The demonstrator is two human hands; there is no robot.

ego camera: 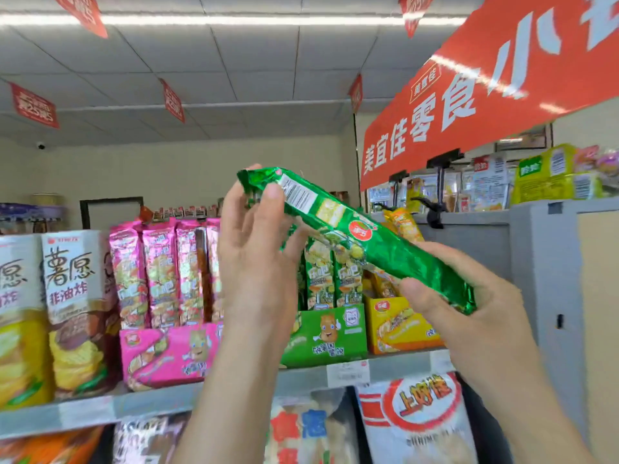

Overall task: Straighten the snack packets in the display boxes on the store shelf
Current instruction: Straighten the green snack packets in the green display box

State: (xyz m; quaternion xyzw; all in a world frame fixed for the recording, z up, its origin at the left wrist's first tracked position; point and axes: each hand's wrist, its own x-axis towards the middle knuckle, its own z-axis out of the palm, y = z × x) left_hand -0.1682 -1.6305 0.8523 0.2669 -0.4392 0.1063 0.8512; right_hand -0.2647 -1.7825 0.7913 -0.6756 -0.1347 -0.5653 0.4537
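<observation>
A long green snack packet (355, 232) slants in the air in front of the shelf, its top end up left and its bottom end down right. My left hand (254, 249) holds the top end, thumb on the barcode label. My right hand (469, 306) grips the bottom end between thumb and fingers. Behind them stands the green display box (328, 333) with upright green packets (321, 272). To its left is a pink display box (167, 353) holding several pink packets (160, 276). A yellow display box (398, 326) sits to its right.
White and yellow chip packets (70, 306) stand at the shelf's left. The grey shelf edge (100, 413) carries a price tag (348, 373). Larger bags (415, 420) fill the shelf below. A grey cabinet (552, 262) stands at right under a red banner (469, 95).
</observation>
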